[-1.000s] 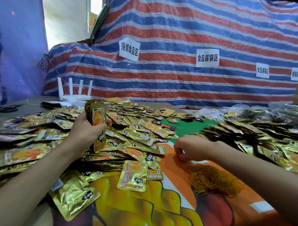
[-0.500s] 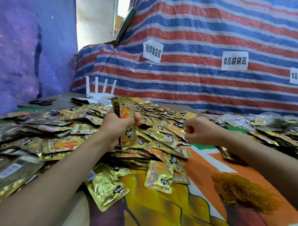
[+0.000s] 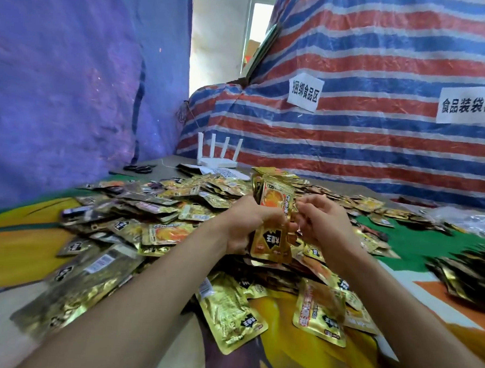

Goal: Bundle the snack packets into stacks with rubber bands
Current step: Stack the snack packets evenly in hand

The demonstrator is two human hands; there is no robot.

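My left hand (image 3: 243,225) grips an upright stack of gold snack packets (image 3: 274,202) above the table's middle. My right hand (image 3: 321,222) is close against the stack's right edge, fingers curled; it seems to pinch a thin rubber band, too small to see clearly. A big heap of loose gold packets (image 3: 156,216) spreads under and left of both hands. More packets (image 3: 320,318) lie in front near me.
A white router (image 3: 217,159) and black scissors (image 3: 139,168) sit at the table's far left. A striped tarp (image 3: 376,139) with paper labels rises behind. Bagged packets (image 3: 473,221) lie at right on the green and orange printed table cover (image 3: 416,244).
My right hand came from the rubber band pile up to the stack in my left hand. The view swung left, and the band pile left the frame.
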